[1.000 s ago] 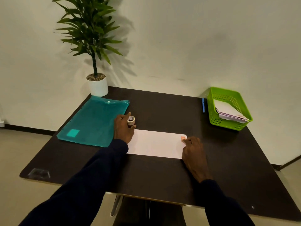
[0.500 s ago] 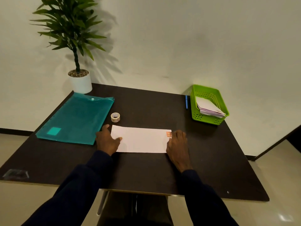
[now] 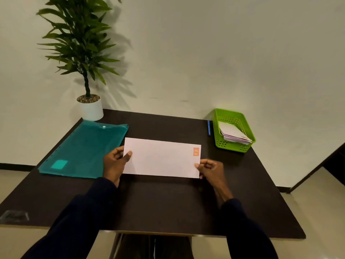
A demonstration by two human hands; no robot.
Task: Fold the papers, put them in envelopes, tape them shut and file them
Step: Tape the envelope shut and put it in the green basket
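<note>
A white envelope (image 3: 161, 157) with an orange stamp at its top right is tilted up off the dark table (image 3: 168, 206), face toward me. My left hand (image 3: 114, 163) grips its left end, thumb on the front. My right hand (image 3: 211, 170) pinches its lower right corner. A teal plastic folder (image 3: 82, 148) lies flat at the left. The tape roll is hidden behind the envelope.
A green basket (image 3: 233, 132) holding several envelopes stands at the back right, with a blue pen (image 3: 208, 127) beside it. A potted plant (image 3: 90, 107) occupies the back left corner. A clear scrap (image 3: 14, 215) lies near the front left edge.
The left hand let go of the tape roll and moved to the envelope's left end. Both hands then lifted the envelope off the table and tilted it up.
</note>
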